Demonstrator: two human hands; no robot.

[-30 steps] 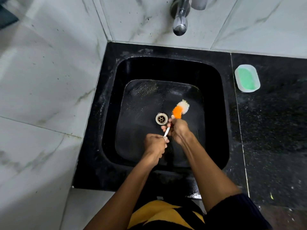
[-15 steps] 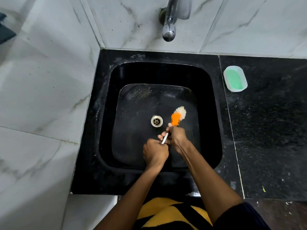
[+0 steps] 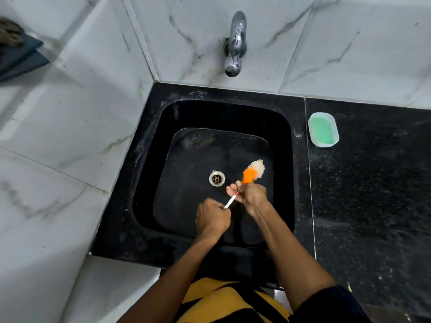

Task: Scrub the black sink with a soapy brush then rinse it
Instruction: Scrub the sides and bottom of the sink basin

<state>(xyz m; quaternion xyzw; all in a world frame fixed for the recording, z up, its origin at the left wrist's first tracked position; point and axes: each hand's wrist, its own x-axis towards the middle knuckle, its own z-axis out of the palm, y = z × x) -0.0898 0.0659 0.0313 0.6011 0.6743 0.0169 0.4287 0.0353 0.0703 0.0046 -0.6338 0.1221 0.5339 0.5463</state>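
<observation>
- Brush [image 3: 253, 172]: over the floor of the black sink [image 3: 283, 183], head at 2 o'clock from the drain [image 3: 217, 178]; bristle contact with the floor cannot be confirmed.
- Right hand [image 3: 250, 194]: fingers closed around the handle just below the orange bristles.
- Left hand [image 3: 213, 217]: fist closed on the white handle end.
- Soap dish [image 3: 323, 129]: on the counter at 2 o'clock from the basin.
- Tap [image 3: 234, 44]: at 12 o'clock.

I see bare forearms, a dark short sleeve [image 3: 326, 304] on my right arm, and yellow-and-black striped clothing [image 3: 224, 301] below.
</observation>
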